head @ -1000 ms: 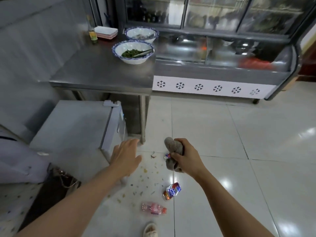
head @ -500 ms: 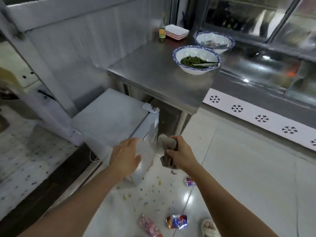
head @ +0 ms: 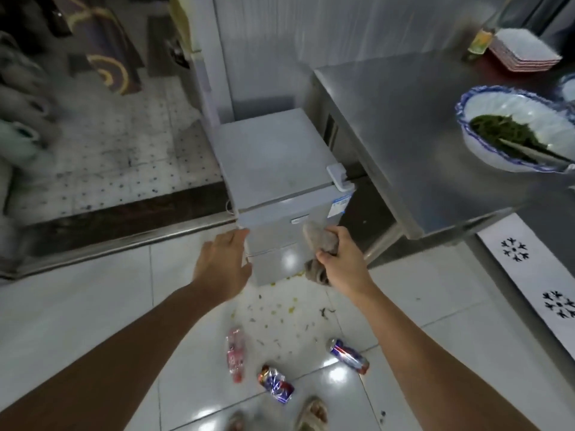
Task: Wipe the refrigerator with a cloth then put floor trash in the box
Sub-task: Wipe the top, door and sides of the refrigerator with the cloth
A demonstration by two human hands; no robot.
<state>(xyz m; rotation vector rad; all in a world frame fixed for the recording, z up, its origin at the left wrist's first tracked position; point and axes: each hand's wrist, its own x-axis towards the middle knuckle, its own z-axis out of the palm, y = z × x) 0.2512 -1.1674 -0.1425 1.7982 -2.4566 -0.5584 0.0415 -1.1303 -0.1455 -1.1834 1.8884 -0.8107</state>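
A small white refrigerator (head: 273,163) stands on the floor beside a steel table. My right hand (head: 340,259) grips a crumpled grey-brown cloth (head: 322,241) held against the fridge's front face, near its right side. My left hand (head: 222,262) is open, its fingers lying against the fridge's front left corner. On the white tiles below lie a crushed pink plastic bottle (head: 235,353), a crumpled blue-red wrapper (head: 277,384), a blue-red can (head: 348,356) and several small yellow and dark scraps (head: 280,312).
The steel table (head: 413,126) at right carries a blue-rimmed bowl of greens (head: 516,129), stacked white plates (head: 522,51) and a small bottle (head: 479,42). A raised dark doorsill (head: 109,231) lies left. My sandalled feet (head: 311,415) show at the bottom edge.
The view has swung left and down over the fridge. Both hands have come closer to its front; the cloth now touches the front face and the left hand reaches the corner.
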